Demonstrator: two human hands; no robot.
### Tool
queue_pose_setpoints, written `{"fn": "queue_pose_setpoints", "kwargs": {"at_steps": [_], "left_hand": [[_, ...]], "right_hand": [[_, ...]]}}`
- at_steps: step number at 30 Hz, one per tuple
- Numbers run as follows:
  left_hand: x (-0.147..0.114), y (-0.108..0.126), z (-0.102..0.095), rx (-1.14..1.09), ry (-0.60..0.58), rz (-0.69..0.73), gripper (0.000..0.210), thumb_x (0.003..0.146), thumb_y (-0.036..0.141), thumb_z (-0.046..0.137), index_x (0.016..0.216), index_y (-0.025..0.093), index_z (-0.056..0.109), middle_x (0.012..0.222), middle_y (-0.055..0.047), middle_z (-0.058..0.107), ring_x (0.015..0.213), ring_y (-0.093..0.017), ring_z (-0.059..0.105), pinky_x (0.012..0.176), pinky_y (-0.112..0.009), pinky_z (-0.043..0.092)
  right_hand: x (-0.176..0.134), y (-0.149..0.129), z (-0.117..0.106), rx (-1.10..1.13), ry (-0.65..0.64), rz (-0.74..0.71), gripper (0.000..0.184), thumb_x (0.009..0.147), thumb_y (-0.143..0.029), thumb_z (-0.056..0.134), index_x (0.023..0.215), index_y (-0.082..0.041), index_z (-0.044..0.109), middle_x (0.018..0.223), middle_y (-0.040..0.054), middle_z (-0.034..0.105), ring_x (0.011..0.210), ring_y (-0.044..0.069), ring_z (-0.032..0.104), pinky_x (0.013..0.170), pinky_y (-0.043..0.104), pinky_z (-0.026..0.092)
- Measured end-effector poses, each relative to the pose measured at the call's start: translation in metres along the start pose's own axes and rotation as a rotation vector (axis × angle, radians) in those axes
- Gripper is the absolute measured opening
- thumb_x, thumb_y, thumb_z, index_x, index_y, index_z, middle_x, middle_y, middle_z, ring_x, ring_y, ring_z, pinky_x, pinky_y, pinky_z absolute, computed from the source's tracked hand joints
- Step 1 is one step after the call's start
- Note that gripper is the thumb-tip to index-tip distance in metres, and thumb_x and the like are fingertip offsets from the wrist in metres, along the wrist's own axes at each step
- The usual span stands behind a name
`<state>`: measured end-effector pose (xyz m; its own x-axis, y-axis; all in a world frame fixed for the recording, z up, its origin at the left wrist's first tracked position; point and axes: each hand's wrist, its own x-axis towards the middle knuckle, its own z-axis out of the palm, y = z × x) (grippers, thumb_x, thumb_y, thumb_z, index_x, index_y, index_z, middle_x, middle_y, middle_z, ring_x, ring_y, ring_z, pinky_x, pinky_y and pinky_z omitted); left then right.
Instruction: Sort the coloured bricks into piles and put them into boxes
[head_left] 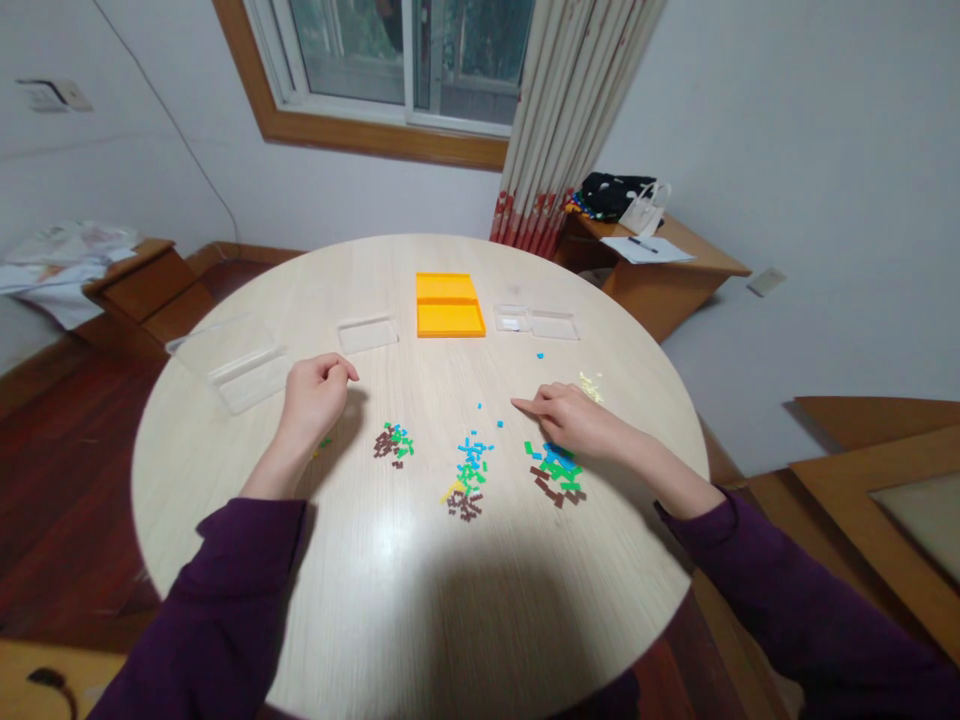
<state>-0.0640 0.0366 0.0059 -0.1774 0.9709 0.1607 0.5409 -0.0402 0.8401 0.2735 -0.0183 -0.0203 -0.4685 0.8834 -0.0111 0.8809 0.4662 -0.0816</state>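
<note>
My left hand (319, 392) is curled closed above the left part of the table, and whatever it may hold is hidden. A few green and yellow pieces (322, 445) lie partly behind that wrist. My right hand (566, 415) hovers at or just over the tabletop with its index finger stretched left and the other fingers curled. Beneath it lies a pile of blue, green and brown pieces (559, 470), with pale yellow bits (591, 387) just beyond. Between the hands are a brown and green pile (392, 442) and a blue, green, yellow and brown pile (470, 472).
An open yellow case (450, 318) stands at the back of the round table (375, 590). Clear plastic boxes (367, 335) lie left of it, one large box (251, 385) near my left hand. Another clear case (553, 325) is at right. Loose blue pieces (540, 356) are scattered.
</note>
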Motion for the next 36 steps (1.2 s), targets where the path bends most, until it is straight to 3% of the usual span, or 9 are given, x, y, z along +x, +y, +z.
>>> {"fn": "queue_pose_setpoints", "kwargs": {"at_steps": [6, 12, 19, 29, 32, 36], "left_hand": [[0.001, -0.001, 0.0, 0.0, -0.002, 0.027, 0.019, 0.058, 0.022, 0.039, 0.048, 0.02, 0.055, 0.043, 0.003, 0.042, 0.047, -0.014, 0.037, 0.052, -0.028, 0.028], [0.0, 0.0, 0.0, 0.009, -0.004, 0.021, 0.019, 0.058, 0.022, 0.039, 0.048, 0.02, 0.055, 0.042, 0.003, 0.041, 0.047, -0.014, 0.038, 0.052, -0.028, 0.029], [0.001, -0.002, 0.0, 0.015, 0.001, 0.019, 0.019, 0.059, 0.022, 0.038, 0.049, 0.02, 0.055, 0.042, 0.003, 0.041, 0.047, -0.014, 0.038, 0.052, -0.028, 0.03], [0.0, -0.001, 0.001, 0.029, 0.001, -0.004, 0.019, 0.06, 0.021, 0.039, 0.05, 0.02, 0.055, 0.041, 0.003, 0.04, 0.045, -0.014, 0.037, 0.05, -0.027, 0.029], [0.001, -0.003, 0.001, 0.008, 0.004, 0.02, 0.019, 0.059, 0.022, 0.039, 0.05, 0.02, 0.056, 0.04, 0.003, 0.04, 0.044, -0.013, 0.036, 0.048, -0.027, 0.027], [0.003, -0.005, 0.002, 0.01, 0.013, 0.034, 0.018, 0.059, 0.021, 0.04, 0.049, 0.021, 0.055, 0.041, 0.003, 0.04, 0.044, -0.014, 0.037, 0.049, -0.027, 0.027]], "right_hand": [[-0.01, -0.001, -0.011, 0.019, 0.035, 0.013, 0.045, 0.088, -0.01, 0.037, 0.121, -0.016, 0.067, 0.079, 0.0088, 0.058, 0.078, 0.021, 0.051, 0.074, 0.034, 0.035], [-0.009, -0.037, -0.019, 0.169, 0.039, -0.183, 0.037, 0.092, -0.014, 0.04, 0.111, -0.018, 0.071, 0.087, 0.0085, 0.061, 0.087, 0.021, 0.053, 0.081, 0.035, 0.037], [-0.008, -0.049, -0.009, 0.159, 0.02, -0.239, 0.037, 0.09, -0.009, 0.042, 0.111, -0.015, 0.072, 0.09, 0.0106, 0.064, 0.088, 0.021, 0.053, 0.082, 0.035, 0.037], [-0.014, -0.057, -0.01, 0.09, 0.019, -0.256, 0.04, 0.089, -0.009, 0.042, 0.119, -0.016, 0.068, 0.09, 0.0098, 0.063, 0.086, 0.02, 0.051, 0.08, 0.034, 0.036], [-0.01, -0.049, -0.009, 0.023, 0.047, -0.201, 0.036, 0.089, -0.009, 0.042, 0.108, -0.016, 0.072, 0.086, 0.0103, 0.063, 0.083, 0.02, 0.051, 0.077, 0.034, 0.035], [-0.008, -0.013, -0.014, -0.04, 0.066, -0.042, 0.035, 0.087, -0.009, 0.043, 0.096, -0.017, 0.076, 0.082, 0.0102, 0.064, 0.079, 0.02, 0.053, 0.074, 0.035, 0.034]]}}
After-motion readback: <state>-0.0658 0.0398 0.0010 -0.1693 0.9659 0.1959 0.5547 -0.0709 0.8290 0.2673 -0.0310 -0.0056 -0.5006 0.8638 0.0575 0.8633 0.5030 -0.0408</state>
